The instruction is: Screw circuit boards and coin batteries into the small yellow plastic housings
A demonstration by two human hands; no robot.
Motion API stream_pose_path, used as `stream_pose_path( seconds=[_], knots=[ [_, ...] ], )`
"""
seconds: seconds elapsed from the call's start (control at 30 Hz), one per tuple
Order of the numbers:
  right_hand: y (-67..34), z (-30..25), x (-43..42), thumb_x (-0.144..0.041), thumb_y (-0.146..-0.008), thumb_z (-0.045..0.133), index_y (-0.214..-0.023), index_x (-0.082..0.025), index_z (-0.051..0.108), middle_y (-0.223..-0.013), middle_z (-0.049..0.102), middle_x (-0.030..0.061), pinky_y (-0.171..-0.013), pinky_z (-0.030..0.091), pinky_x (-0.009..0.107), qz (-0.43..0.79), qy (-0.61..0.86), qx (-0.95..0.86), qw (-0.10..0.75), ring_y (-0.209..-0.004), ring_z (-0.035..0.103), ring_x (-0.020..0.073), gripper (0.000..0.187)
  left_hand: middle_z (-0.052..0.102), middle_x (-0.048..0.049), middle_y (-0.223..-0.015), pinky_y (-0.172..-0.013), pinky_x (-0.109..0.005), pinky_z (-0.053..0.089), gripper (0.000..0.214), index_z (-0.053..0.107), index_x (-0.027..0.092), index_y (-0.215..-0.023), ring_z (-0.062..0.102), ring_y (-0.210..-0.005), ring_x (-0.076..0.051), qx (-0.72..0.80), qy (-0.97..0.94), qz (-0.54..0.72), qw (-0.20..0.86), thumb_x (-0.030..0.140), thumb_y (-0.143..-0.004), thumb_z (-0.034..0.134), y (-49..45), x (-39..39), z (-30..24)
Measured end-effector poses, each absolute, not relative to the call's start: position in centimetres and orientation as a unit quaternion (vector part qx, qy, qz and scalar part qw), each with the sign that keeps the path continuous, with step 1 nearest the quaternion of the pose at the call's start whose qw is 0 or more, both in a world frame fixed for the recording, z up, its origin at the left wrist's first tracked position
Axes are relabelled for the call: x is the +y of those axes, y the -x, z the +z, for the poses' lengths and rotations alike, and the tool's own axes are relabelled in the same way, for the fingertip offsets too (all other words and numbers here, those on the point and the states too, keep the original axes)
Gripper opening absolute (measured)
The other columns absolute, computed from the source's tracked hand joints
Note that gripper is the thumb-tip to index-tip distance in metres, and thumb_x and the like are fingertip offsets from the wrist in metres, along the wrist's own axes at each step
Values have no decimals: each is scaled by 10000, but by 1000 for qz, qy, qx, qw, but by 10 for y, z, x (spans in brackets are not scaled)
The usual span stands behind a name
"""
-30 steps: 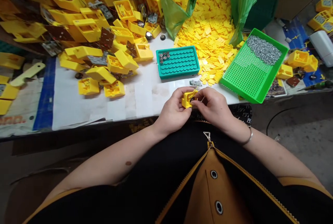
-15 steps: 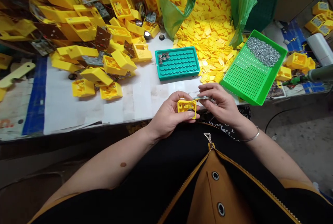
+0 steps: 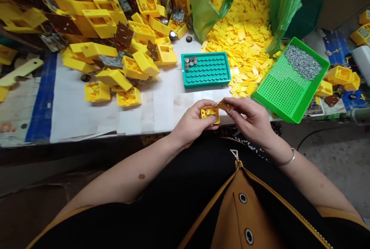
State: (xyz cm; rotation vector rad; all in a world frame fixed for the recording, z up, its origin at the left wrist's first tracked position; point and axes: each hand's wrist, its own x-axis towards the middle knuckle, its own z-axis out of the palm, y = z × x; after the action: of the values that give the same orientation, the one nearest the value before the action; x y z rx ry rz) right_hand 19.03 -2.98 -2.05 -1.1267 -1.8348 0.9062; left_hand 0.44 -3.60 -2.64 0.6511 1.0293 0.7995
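My left hand (image 3: pixel 193 124) is closed around a small yellow plastic housing (image 3: pixel 206 112), its open side facing up and the thumb pressing inside. In my right hand (image 3: pixel 251 116) a brown circuit board (image 3: pixel 225 106) is pinched between thumb and fingers, just right of the housing. Thin wires seem to run from the board to the housing. Beyond my hands lies a teal tray (image 3: pixel 206 84) with rows of round pockets, several small round metal parts grouped in its left corner.
Yellow housings (image 3: pixel 100 23) with boards and wires pile up at the left. A green bag (image 3: pixel 202 14) spills small yellow plastic pieces (image 3: pixel 239 37). At the right, a bright green perforated basket (image 3: pixel 277 83) holds many small metal parts (image 3: pixel 303 62). The table's front edge runs before me.
The circuit board has turned so that its brown face shows, where its thin edge showed before. The housing has tilted slightly in my left hand. The whole view has shifted a little.
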Motion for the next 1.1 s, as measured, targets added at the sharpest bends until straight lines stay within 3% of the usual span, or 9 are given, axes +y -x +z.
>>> stream_pose_path(
  seconds=[0.1,0.23,0.37,0.47,0.67,0.83,1.1],
  knots=[
    [-189,-20,-29,-185,-894,597,-1117,-258,681,-946,659,41,-782,555,306,279,417,-771,393,-899,632,146,250,657,9,-948,-785,-278,566,430,573,197,-1033,648,-841,-122,427,-258,374,782,49,-638,657,0,-34,-26],
    [-187,-19,-32,-141,-916,543,-1086,-267,687,-1029,596,49,-820,550,285,319,321,-821,348,-968,614,125,256,677,-19,-947,-703,-234,539,588,557,180,-1121,646,-818,-139,372,-208,376,823,27,-554,598,7,-31,-24],
    [-187,-18,-35,-120,-915,536,-1086,-247,670,-1099,593,65,-808,559,281,302,291,-856,301,-1019,615,138,251,679,-56,-945,-663,-262,546,380,570,163,-1107,661,-826,-174,380,-179,377,825,172,-729,612,6,-29,-21],
    [-188,-19,-36,-94,-921,502,-1106,-228,647,-1120,633,74,-793,566,287,282,267,-872,297,-1018,635,148,271,682,-41,-941,-656,-235,542,275,588,176,-1054,662,-794,-138,416,-185,371,809,143,-782,611,2,-30,-21],
    [-185,-23,-38,-109,-919,512,-1182,-176,603,-951,647,75,-752,565,269,254,347,-836,340,-872,644,131,286,690,-14,-981,-774,-278,566,317,617,183,-975,679,-810,-120,420,-190,363,810,18,-705,639,2,-31,-24],
    [-181,-25,-38,-138,-931,496,-1194,-135,591,-896,639,77,-711,553,275,227,388,-828,336,-808,625,138,279,703,-32,-981,-897,-334,544,456,633,161,-1036,670,-919,-153,345,-167,366,848,-18,-619,598,7,-32,-26],
    [-177,-21,-39,-142,-939,456,-1200,-95,594,-877,615,90,-661,515,284,188,407,-854,265,-756,574,157,299,679,9,-921,-847,-256,518,476,605,189,-1046,638,-843,-100,383,-223,369,817,-55,-638,615,2,-34,-26]
  ],
)
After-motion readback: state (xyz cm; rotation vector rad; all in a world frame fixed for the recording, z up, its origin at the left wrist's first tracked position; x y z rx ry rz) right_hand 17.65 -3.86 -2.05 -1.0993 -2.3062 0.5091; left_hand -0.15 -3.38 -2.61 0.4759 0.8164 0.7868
